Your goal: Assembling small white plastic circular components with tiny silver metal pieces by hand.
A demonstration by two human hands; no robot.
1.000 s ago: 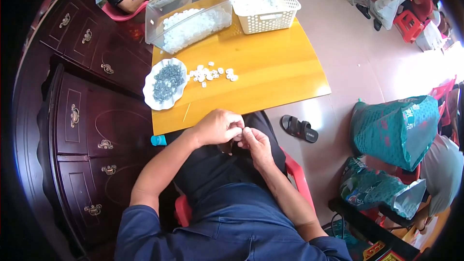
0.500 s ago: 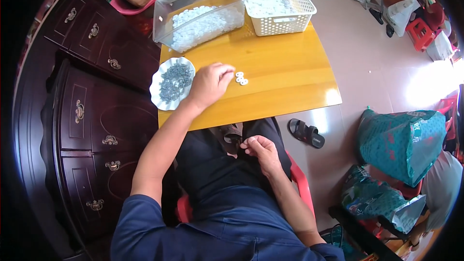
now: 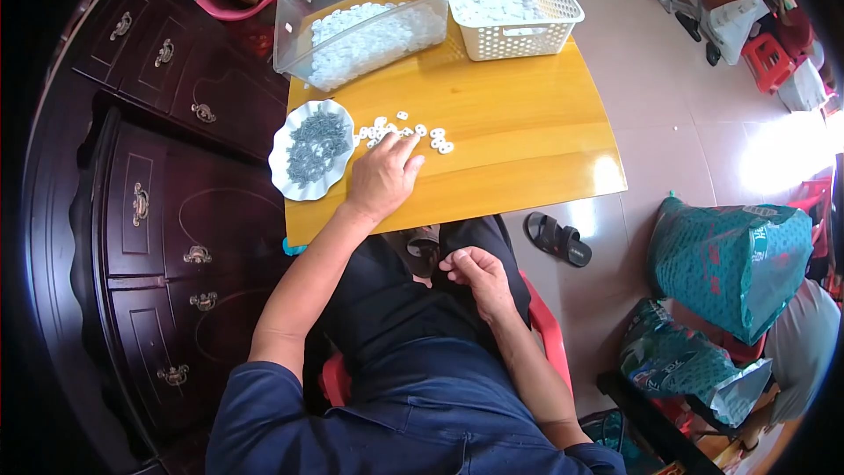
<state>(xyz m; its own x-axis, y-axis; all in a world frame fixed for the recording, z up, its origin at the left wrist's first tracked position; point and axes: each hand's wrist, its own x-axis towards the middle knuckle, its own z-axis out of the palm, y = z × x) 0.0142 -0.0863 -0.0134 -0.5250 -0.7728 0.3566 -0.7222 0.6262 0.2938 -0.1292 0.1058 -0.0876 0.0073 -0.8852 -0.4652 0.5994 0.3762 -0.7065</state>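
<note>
The left hand lies palm-down on the yellow table, its fingers stretched into a scatter of small white rings — touching them, though whether any is pinched is hidden beneath the fingers. Just beside it sits a white scalloped plate of small grey parts. The right hand rests over the lap, fingers loosely curled — what it may hold is too small to tell.
</note>
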